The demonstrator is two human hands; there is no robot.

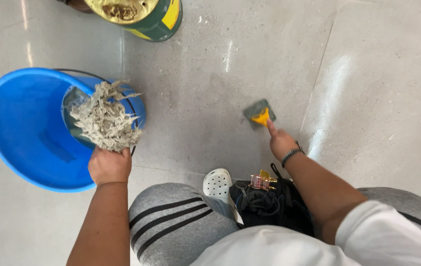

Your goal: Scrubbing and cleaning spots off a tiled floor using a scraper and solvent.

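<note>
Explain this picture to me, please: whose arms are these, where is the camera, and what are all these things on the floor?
There is no machine here. One camera sits on a person's head and looks down, so you see their own arms and knees in grey striped trousers. The person crouches over a pale tiled floor. Their left hand grips a bundle of frayed grey rag strands over the mouth of a tilted blue bucket. Their right hand presses a yellow-handled scraper against the floor, one finger stretched along the handle. Near the knees are a white perforated clog and a black bag. At the top edge stands a green and yellow can.
</note>
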